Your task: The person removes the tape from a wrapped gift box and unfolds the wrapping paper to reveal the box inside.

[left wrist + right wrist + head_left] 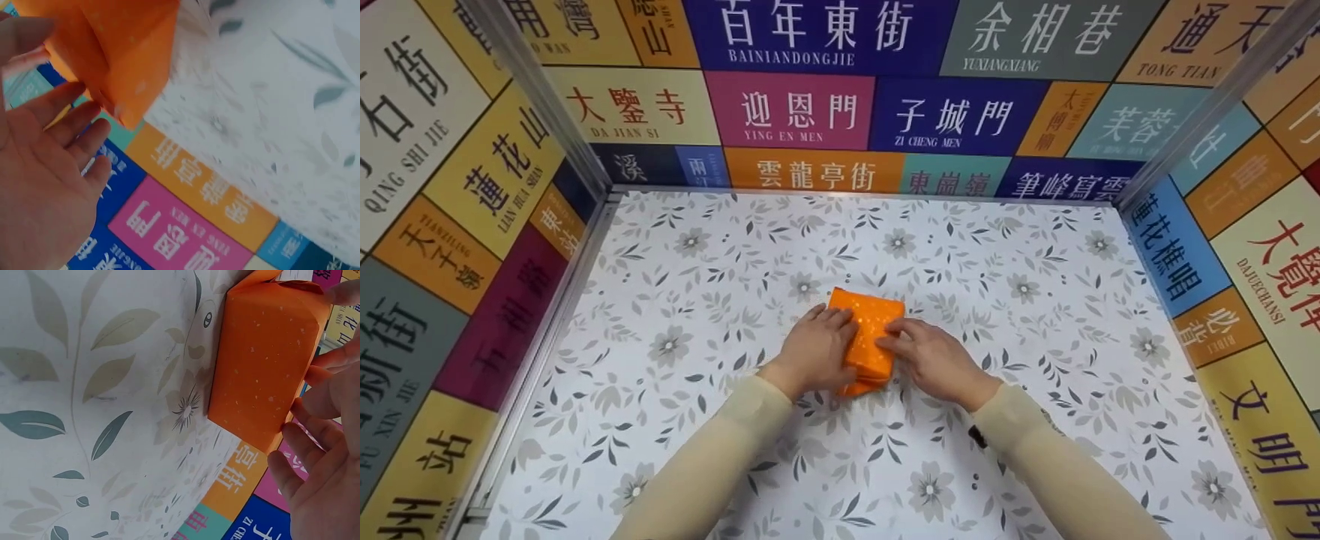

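Along the left side of the head view, a wall of coloured name panels borders the flower-printed table surface. Towards the middle, a pale left sleeve leads up to the left hand, which lies over the left flank of an orange packet. Its fingers look fairly straight, near one another in the head view and slightly spread in the left wrist view; that arrangement probably braces the side without crushing it. The packet sits just below the centre of the frame, between both hands, likely placed there so each can reach a flank and keep it from sliding.

Right of it, the right hand touches the opposite edge. Its fingers are gently bent, with small gaps between them in the right wrist view, and their tips meet the packet's long edge; whether the thumb pinches anything I cannot tell. Such light contact would suit something that seems thin-walled. A pale right sleeve reaches in from the lower right.

As for looks, the packet is a bright orange block, seemingly paper, flecked with pale specks. Its broad face is smooth in the right wrist view, while a folded flap stands off one end, at the top of that frame.
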Tool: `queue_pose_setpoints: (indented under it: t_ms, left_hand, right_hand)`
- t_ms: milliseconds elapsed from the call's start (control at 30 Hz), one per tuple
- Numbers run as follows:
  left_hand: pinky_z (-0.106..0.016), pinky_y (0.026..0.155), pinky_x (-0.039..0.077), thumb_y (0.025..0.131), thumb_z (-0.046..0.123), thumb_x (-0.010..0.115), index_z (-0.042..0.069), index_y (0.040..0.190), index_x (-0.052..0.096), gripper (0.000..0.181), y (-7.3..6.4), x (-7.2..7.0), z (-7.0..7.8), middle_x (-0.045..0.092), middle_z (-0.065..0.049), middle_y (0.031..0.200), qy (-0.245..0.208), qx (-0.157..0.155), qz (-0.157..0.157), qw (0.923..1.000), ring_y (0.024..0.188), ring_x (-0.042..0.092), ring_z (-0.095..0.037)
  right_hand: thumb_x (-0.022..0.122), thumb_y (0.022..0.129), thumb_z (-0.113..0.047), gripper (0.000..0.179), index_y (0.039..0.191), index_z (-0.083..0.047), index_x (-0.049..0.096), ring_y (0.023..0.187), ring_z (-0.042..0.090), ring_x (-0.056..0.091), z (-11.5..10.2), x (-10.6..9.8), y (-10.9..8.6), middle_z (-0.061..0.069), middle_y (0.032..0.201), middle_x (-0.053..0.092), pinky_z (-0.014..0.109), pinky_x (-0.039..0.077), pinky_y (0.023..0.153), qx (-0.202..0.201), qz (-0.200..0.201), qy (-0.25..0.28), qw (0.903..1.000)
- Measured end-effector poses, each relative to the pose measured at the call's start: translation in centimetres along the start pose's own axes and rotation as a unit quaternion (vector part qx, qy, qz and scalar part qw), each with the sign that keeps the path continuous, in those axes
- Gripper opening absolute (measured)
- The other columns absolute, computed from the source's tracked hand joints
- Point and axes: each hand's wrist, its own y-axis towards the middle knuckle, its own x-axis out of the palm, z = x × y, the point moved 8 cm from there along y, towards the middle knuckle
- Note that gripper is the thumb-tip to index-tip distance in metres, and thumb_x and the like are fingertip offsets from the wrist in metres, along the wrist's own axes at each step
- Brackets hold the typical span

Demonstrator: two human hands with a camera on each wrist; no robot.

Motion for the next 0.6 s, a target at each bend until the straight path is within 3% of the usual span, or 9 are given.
queue_pose_setpoints:
  t_ms: [133, 200, 433, 600]
  left_hand:
    - [-0.049, 0.111, 0.033, 0.084, 0.079, 0.050, 0.001, 0.132, 0.059, 0.091, 0.1, 0.3, 1.4, 0.056, -0.014, 0.137, 0.016, -0.039, 0.023, 0.9989, 0.125, 0.051, -0.032]
    - [-0.051, 0.111, 0.033, 0.081, 0.084, 0.047, -0.001, 0.133, 0.056, 0.100, 0.2, 0.7, 2.0, 0.054, -0.017, 0.138, 0.032, -0.060, 0.018, 0.9975, 0.125, 0.050, -0.034]
    - [-0.055, 0.114, 0.025, 0.079, 0.081, 0.054, -0.002, 0.139, 0.048, 0.102, 0.8, 1.9, 3.1, 0.049, -0.022, 0.141, 0.092, -0.085, -0.020, 0.9919, 0.128, 0.045, -0.041]
    - [-0.057, 0.115, 0.019, 0.081, 0.086, 0.041, -0.001, 0.143, 0.045, 0.107, 0.9, 2.2, 3.0, 0.046, -0.021, 0.146, 0.083, -0.089, -0.031, 0.9920, 0.133, 0.041, -0.041]
  right_hand:
    - [0.060, 0.099, -0.015, 0.037, 0.135, -0.022, 0.064, 0.128, 0.029, 0.050, 0.0, 0.0, 0.2, 0.008, 0.138, 0.054, 0.047, 0.042, 0.104, 0.007, -0.005, 0.007, 0.9999]
    - [0.059, 0.099, -0.014, 0.038, 0.136, -0.021, 0.064, 0.129, 0.028, 0.050, 0.1, 0.0, 0.3, 0.007, 0.139, 0.054, 0.047, 0.041, 0.106, 0.008, -0.004, 0.013, 0.9999]
    - [0.062, 0.095, -0.008, 0.044, 0.138, -0.016, 0.060, 0.132, 0.027, 0.047, 1.5, -0.1, 0.7, 0.007, 0.145, 0.050, 0.047, 0.039, 0.108, 0.045, 0.014, 0.027, 0.9985]
    - [0.060, 0.092, -0.003, 0.054, 0.145, -0.013, 0.053, 0.139, 0.030, 0.040, 2.6, 0.5, 0.5, 0.008, 0.155, 0.039, 0.050, 0.036, 0.110, 0.074, -0.005, 0.017, 0.9971]
